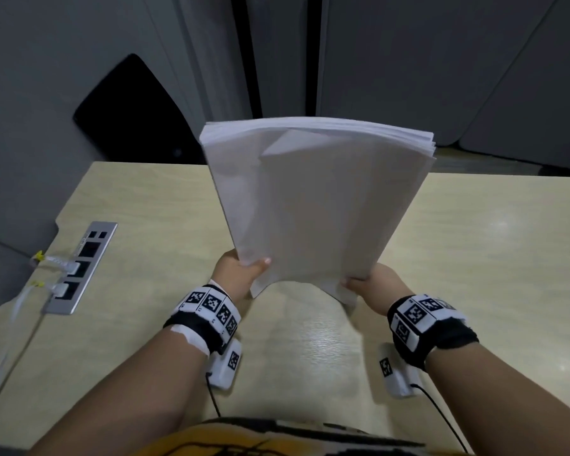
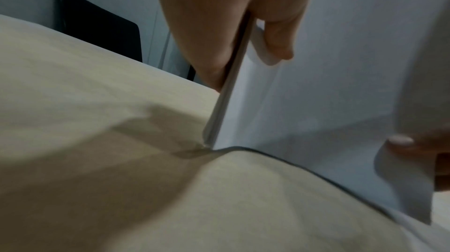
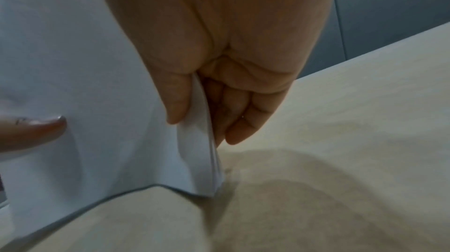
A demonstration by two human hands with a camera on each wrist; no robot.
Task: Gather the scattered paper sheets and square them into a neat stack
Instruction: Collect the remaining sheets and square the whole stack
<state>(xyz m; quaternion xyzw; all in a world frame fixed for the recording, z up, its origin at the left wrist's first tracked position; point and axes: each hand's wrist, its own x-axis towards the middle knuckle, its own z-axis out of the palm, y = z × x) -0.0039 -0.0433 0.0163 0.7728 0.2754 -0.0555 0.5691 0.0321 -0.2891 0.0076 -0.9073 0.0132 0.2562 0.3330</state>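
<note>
A bundle of white paper sheets stands upright on the beige table, its bottom edge bowed upward between two corners that touch the wood. My left hand pinches the lower left edge, thumb on the near face. My right hand pinches the lower right edge the same way. In the left wrist view the paper sits between thumb and fingers of the left hand. In the right wrist view the right hand clamps the paper. The top edges are fanned and uneven.
A metal socket panel with white cables plugged in is set into the table at the left. A black chair back stands beyond the far edge, with grey partition panels behind. Wrist camera units hang under both forearms.
</note>
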